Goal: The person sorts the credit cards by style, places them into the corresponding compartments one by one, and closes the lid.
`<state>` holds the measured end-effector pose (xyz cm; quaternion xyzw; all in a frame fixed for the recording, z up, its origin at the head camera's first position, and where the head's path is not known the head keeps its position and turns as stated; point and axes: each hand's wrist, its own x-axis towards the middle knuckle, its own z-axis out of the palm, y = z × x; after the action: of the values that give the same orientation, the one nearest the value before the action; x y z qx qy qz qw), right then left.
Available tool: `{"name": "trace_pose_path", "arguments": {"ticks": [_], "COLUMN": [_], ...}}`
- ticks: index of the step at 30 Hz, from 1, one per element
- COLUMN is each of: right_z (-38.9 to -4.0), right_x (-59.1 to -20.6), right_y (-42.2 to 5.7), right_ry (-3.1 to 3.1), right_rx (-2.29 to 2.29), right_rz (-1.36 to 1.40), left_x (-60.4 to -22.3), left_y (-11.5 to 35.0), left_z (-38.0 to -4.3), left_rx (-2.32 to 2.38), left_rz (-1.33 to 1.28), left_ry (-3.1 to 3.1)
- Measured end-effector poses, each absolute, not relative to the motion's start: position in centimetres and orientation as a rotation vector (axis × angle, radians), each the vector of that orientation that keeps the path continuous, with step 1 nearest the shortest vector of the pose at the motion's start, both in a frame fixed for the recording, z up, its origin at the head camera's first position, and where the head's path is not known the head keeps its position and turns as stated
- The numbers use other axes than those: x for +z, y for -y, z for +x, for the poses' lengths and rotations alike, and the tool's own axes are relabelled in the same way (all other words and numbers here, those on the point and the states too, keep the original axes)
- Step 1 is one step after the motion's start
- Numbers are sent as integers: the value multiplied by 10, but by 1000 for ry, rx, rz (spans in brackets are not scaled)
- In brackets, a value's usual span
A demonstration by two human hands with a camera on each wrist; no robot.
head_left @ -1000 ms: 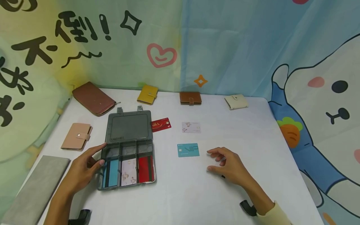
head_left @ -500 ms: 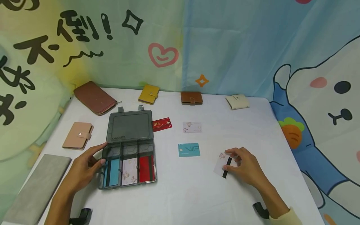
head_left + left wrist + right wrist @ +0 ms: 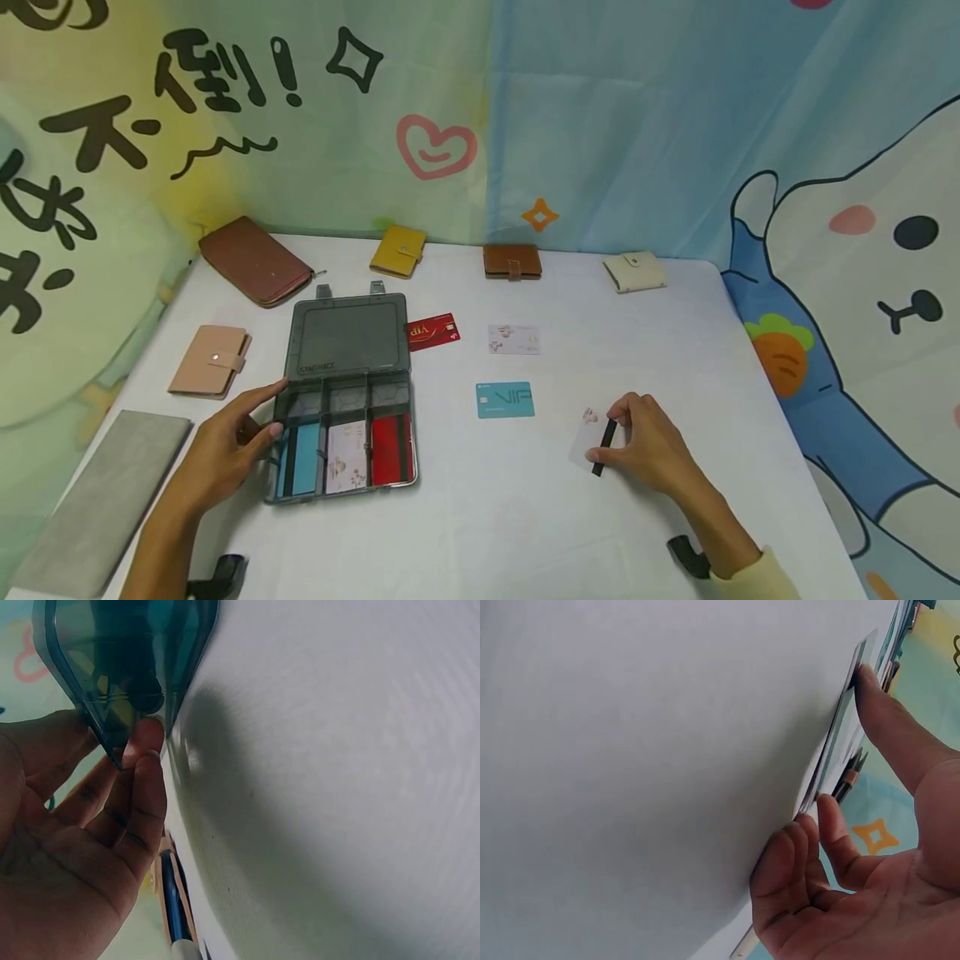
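Observation:
My left hand (image 3: 217, 458) grips the left side of a grey see-through plastic compartment box (image 3: 345, 340), its lid laid back. In the left wrist view, thumb and fingers pinch the box's corner (image 3: 116, 712). Blue cards (image 3: 303, 458), a pale flowered card (image 3: 347, 454) and red cards (image 3: 387, 450) sit in its front compartments. At the right, thumb and fingertips of my right hand (image 3: 648, 446) hold a whitish card with a black stripe (image 3: 588, 433) by its edges. The right wrist view has this card (image 3: 844, 720) nearly edge-on, close over the white table.
A teal card (image 3: 505, 400), a pale flowered card (image 3: 513, 340) and a red card (image 3: 435, 332) lie mid-table. Behind stand brown (image 3: 255, 261), yellow (image 3: 397, 252), tan (image 3: 512, 262) and cream wallets (image 3: 635, 272). A pink wallet (image 3: 210, 360) and long grey wallet (image 3: 105, 500) lie left.
My right hand has moved right and curled in; the striped card, barely visible beneath it one second ago, now shows between its fingers. My left hand stays on the box.

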<state>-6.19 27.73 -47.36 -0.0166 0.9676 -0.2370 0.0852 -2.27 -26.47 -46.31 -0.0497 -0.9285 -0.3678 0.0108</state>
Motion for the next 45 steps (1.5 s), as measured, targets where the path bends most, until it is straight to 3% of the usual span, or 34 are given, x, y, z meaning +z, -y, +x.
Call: {"name": "trace_pose_path", "arguments": {"ticks": [17,45], "right_z": [-62,-71], "right_x": [-472,-454], "right_y": [-248,-54], "right_ry": [-2387,-1904], "right_rx": [-1530,-1695], "right_rz": [-79,-528], "left_x": [-465,-464], "left_y": [264,265], "left_z": [-22,-23], "left_rx": [-1148,-1130], "left_rz": [-182,-172], "left_ry": [2865,2887]}}
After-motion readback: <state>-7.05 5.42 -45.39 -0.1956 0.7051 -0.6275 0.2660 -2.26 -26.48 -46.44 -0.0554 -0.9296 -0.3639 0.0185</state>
